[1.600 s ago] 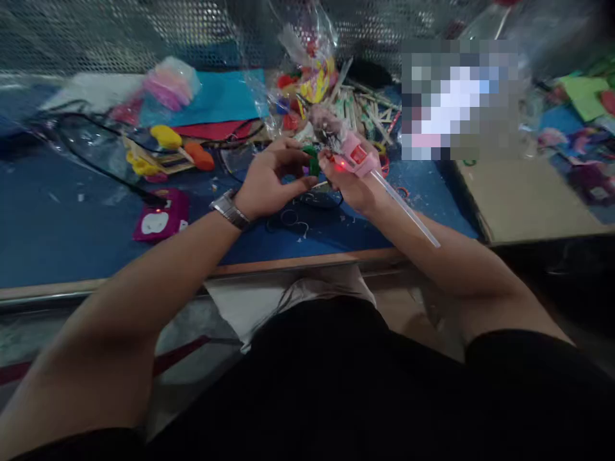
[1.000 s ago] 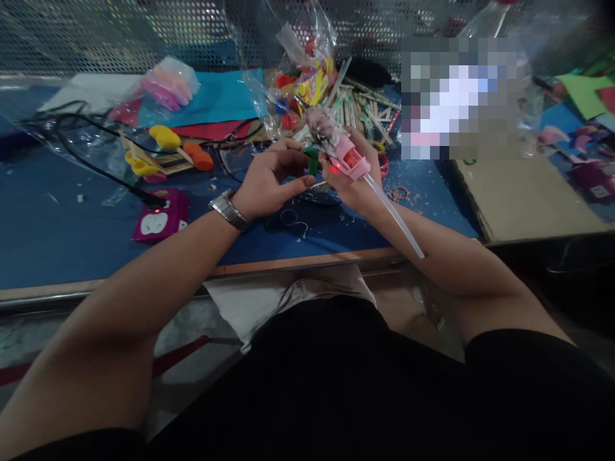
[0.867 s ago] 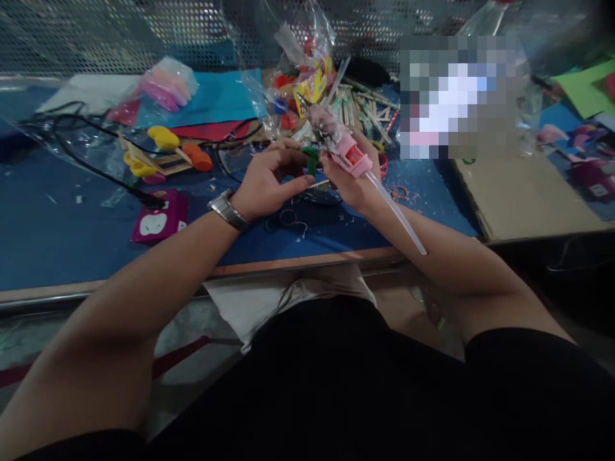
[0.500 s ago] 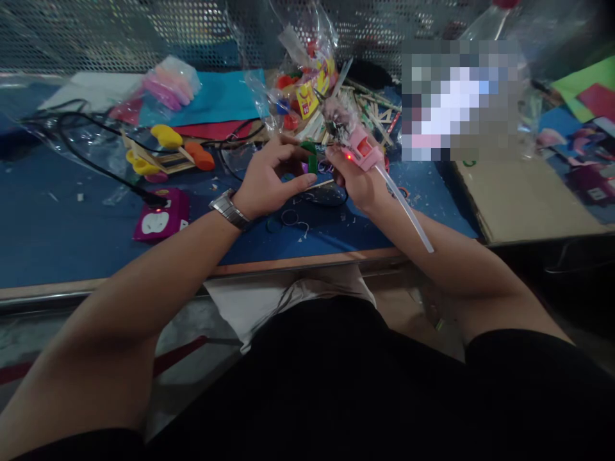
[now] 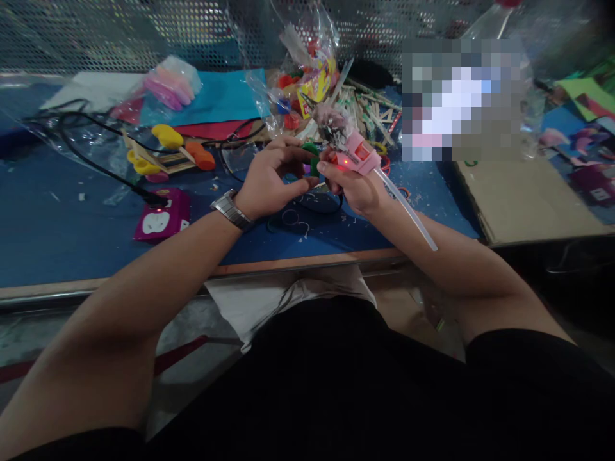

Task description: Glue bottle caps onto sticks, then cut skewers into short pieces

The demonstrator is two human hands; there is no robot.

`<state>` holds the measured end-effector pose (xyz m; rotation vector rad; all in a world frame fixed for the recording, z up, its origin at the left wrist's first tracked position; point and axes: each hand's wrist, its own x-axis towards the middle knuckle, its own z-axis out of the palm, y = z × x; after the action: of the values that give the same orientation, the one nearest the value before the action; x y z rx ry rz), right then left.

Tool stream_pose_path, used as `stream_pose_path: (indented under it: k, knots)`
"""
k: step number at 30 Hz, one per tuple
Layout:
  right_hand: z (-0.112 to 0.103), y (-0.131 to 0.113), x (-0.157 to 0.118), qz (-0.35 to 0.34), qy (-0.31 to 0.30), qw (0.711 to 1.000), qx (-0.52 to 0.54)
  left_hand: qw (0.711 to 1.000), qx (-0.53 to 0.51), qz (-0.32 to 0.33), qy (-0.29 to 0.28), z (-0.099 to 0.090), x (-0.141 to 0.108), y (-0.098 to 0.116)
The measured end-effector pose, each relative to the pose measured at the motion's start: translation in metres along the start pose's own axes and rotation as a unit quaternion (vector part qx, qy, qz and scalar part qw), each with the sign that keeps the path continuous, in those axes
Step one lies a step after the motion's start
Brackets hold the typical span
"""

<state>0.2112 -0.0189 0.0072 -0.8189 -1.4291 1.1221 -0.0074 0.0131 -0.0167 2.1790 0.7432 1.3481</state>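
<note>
My left hand (image 5: 271,174), with a metal watch on the wrist, is closed on a small green round piece (image 5: 310,152) between its fingers and thumb. My right hand (image 5: 359,186) is wrapped round a pink glue gun (image 5: 358,153). A clear glue stick (image 5: 408,211) sticks out of the gun's back end over my right forearm, and a red light glows on its side. The nozzle end is wrapped in something crumpled and silvery and points away from me. My right thumb and fingertips are at the green piece, seemingly touching it.
A purple power socket box (image 5: 162,218) with a black cord stands left. Behind it lies a stick frame (image 5: 166,160) with yellow and orange rounded pieces. Further back are a plastic bag of colourful items (image 5: 312,83) and loose wooden sticks (image 5: 368,109). Cardboard (image 5: 533,198) lies right.
My right hand and the glue gun have shifted slightly; its thumb now reaches the green piece, closing the gap to my left hand. My left hand has stayed nearly in place.
</note>
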Motion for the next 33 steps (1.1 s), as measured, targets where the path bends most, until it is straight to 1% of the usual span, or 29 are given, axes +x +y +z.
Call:
stream_pose_path:
  k: [3, 7, 9, 12, 17, 20, 24, 27, 30, 33]
  knots:
    - [0.001, 0.005, 0.003, 0.023, -0.004, 0.999, 0.023, 0.999, 0.022, 0.017, 0.025, 0.001, 0.0, -0.001]
    - [0.0, 0.001, 0.004, 0.031, -0.014, 0.999, 0.026, 0.998, 0.032, 0.033, 0.036, 0.0, 0.0, -0.001]
    - [0.0, -0.002, 0.005, 0.039, -0.008, 0.999, 0.017, 0.998, 0.034, 0.028, 0.032, 0.0, 0.0, 0.0]
    - [0.001, -0.003, 0.006, 0.046, 0.004, 0.999, 0.006, 0.999, 0.029, 0.004, 0.027, 0.0, 0.0, 0.0]
    - [0.0, 0.001, 0.007, 0.019, 0.002, 1.0, 0.006, 0.999, 0.02, -0.007, 0.031, 0.0, -0.002, -0.003]
    - [-0.002, -0.002, 0.003, -0.005, 0.001, 1.0, -0.013, 0.999, 0.025, -0.023, 0.028, 0.0, -0.001, -0.003]
    - [-0.005, -0.008, -0.003, -0.07, 0.002, 0.996, -0.047, 0.999, 0.012, -0.04, 0.019, 0.001, 0.001, -0.002]
    - [-0.006, -0.01, -0.005, -0.113, -0.009, 0.992, -0.063, 0.999, -0.006, -0.032, 0.034, 0.001, 0.002, 0.001]
    - [-0.004, -0.01, -0.005, -0.117, -0.021, 0.99, -0.072, 0.998, -0.016, -0.028, 0.045, 0.0, 0.004, 0.006]
    - [-0.002, -0.014, -0.008, -0.087, -0.01, 0.993, -0.076, 0.999, -0.029, -0.026, 0.032, -0.001, 0.004, 0.008]
